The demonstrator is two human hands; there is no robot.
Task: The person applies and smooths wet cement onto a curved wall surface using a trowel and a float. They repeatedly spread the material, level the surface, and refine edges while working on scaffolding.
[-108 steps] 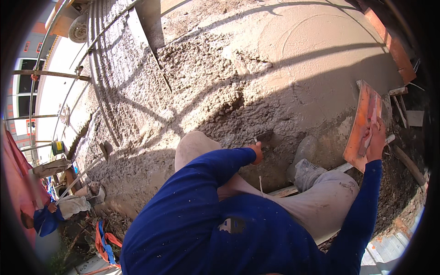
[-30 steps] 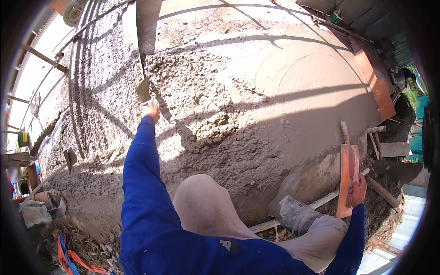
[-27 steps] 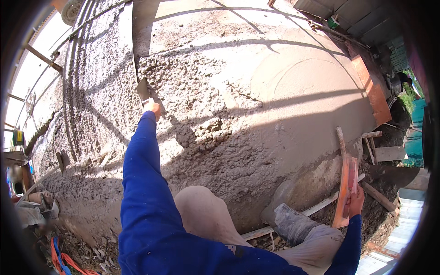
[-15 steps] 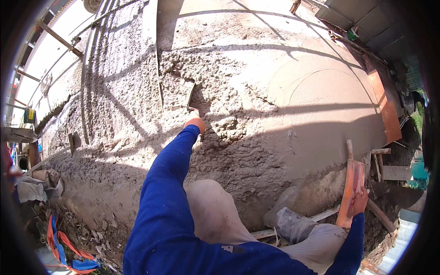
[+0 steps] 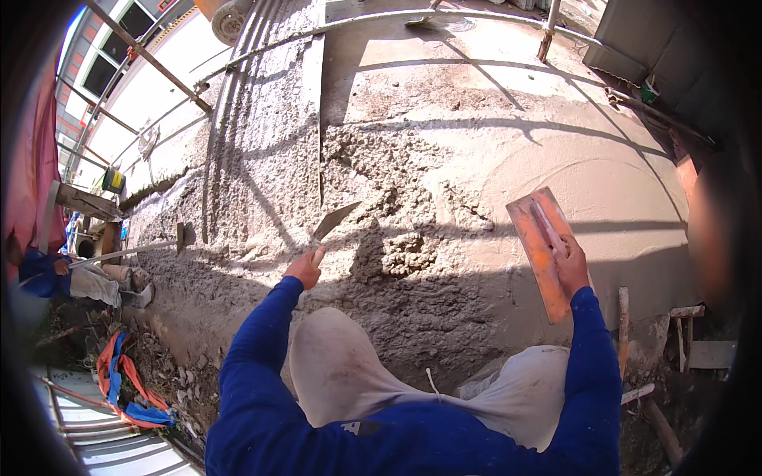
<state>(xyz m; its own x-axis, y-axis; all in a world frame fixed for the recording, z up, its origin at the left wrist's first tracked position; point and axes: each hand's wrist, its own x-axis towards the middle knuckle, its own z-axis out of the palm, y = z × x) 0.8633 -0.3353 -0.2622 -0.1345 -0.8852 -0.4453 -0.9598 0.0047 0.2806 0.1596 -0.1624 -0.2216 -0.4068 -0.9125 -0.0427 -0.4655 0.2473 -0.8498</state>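
Note:
My left hand (image 5: pixel 305 269) grips the handle of a pointed trowel (image 5: pixel 338 220), its blade just above rough wet concrete (image 5: pixel 409 305) and angled up to the right. In my right hand (image 5: pixel 573 268) is an orange plastering float (image 5: pixel 533 258), held by the handle on its back, over the border of the smoothed concrete (image 5: pixel 587 186). Coarse, lumpy concrete with a dark hollow lies between the two tools. My knees are bent close to the near edge of the slab.
At the left, another person's hand (image 5: pixel 61 267) is by a long-handled hoe (image 5: pixel 181 238) reaching onto the concrete. A metal rail (image 5: pixel 349 24) crosses the far side. Orange and blue strapping (image 5: pixel 119 381) lies lower left; an upright wooden stick (image 5: pixel 623 325) stands right of my knee.
My left hand has drawn the trowel back toward me and slightly left. My right hand has lifted the float from the lower right up over the concrete. The view has shifted left.

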